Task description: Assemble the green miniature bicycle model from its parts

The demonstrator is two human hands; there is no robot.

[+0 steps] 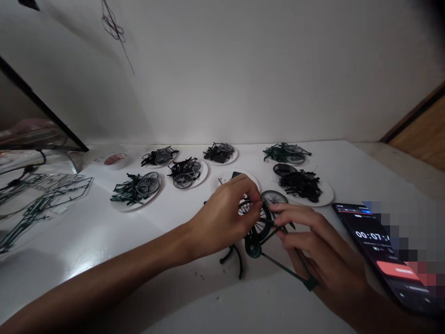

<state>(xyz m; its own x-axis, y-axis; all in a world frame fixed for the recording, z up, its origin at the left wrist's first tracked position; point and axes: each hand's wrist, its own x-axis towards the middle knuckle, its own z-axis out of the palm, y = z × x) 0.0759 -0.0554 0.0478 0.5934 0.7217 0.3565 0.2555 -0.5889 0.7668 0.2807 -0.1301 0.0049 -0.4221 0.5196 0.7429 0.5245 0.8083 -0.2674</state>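
From the head view I see the model bicycle (253, 246) at six o'clock between both hands, its long axis running from ten toward four o'clock. The left hand (219, 218) pinches the spoked wheel (260, 223) with its fingertips, while the right hand (314, 250), nearer the frame's long tube (285, 269), pinches a thin green strut (271, 234). Paper plates (328, 195) of parts lie around twelve o'clock.

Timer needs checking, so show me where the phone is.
In the head view, the phone lies at the far right, just right of the right hand and below the paper plate of black bicycle parts.
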